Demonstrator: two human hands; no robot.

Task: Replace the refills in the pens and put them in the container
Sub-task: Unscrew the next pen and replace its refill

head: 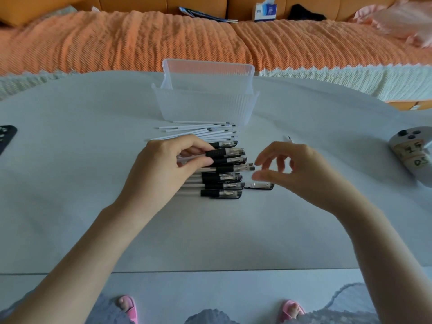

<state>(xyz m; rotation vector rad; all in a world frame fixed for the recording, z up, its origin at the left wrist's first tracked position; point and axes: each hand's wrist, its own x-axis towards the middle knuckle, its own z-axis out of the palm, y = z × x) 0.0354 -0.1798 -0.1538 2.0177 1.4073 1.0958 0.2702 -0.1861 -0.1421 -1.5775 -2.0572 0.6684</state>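
The left hand [163,164] is pinching the ribbed black rubber grip of one pen [224,152] between thumb and fingers, within the row of clear-barrelled pens [222,181] lying mid-desk. The right hand [294,169] is hovering beside them, fingers loosely curled and apart, gripping nothing. Thin white refills [198,130] are lying toward the far edge, against the ribbed translucent plastic container [205,108] on the smooth grey desk [210,230].

1. Bare worktop [210,230] lies open in front of the row of pens [222,169].
2. Behind the pens, loose refills [198,130] and a clear container [205,106] block the way.
3. Both far sides are mostly open.
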